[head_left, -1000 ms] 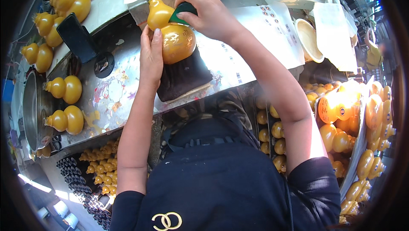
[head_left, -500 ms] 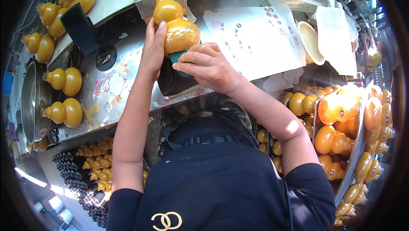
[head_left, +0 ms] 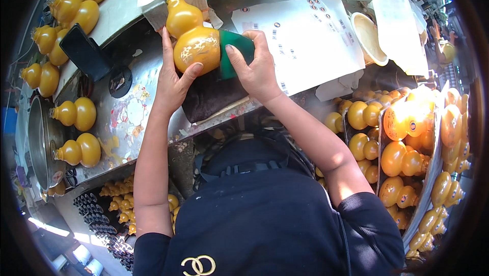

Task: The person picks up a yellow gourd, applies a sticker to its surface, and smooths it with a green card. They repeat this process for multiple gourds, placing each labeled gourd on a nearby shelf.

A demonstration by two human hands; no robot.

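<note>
A yellow gourd-shaped bottle lies tilted over the workbench, its narrow neck pointing away from me, with pale markings on the larger bulb. My left hand is wrapped round the left side of that bulb, thumb on its near face. In my right hand is a flat, flexible green sheet or scraper, its left edge against the bulb's right side. A folded dark cloth lies beneath at the bench's front edge. Grey padding sits by the bottle's neck.
White sticker sheets and a cream oval dish lie to the right. At left stand a phone, a metal basin and several gourd bottles. Crates of bottles fill the lower right.
The green piece has come out from under the bulb to its right side, showing wider. My right hand has opened out around it; my left thumb has slid down the bulb.
</note>
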